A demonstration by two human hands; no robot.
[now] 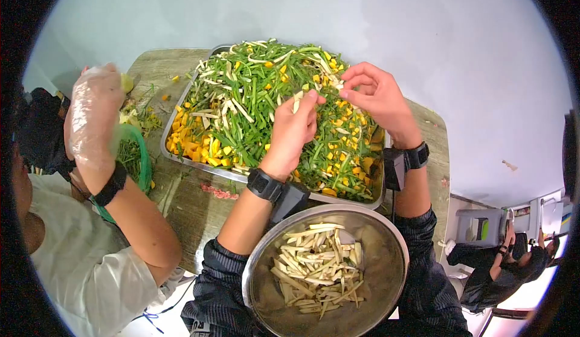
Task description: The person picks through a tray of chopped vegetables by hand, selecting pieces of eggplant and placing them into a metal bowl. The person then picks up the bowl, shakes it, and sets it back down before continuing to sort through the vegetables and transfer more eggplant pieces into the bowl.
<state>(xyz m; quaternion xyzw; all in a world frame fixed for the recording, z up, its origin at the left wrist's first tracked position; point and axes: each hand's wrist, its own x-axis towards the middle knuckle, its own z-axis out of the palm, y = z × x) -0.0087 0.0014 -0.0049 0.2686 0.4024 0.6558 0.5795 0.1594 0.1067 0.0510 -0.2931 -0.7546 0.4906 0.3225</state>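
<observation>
My left hand (293, 128) is closed over the heaped metal tray (199, 166), with pale vegetable strips (298, 100) showing between thumb and fingers. To its right, my right hand (383, 101) has thumb and forefinger brought close together in a pinch, the other fingers curled. A small pale bit lies at its fingertips; whether it is held I cannot make out. The tray carries chopped green stems (241, 74), orange-yellow cubes (208, 149) and pale strips. Between my forearms, nearest me, sits a steel bowl (386, 276) partly filled with cut pale strips (317, 264).
On the left, a co-worker's plastic-gloved hand (96, 116) is raised beside a green basket (145, 162) of greens. Scraps lie on the wooden table (175, 195). A wall stands behind. Another person (513, 270) and a grey bin (477, 225) are at far right.
</observation>
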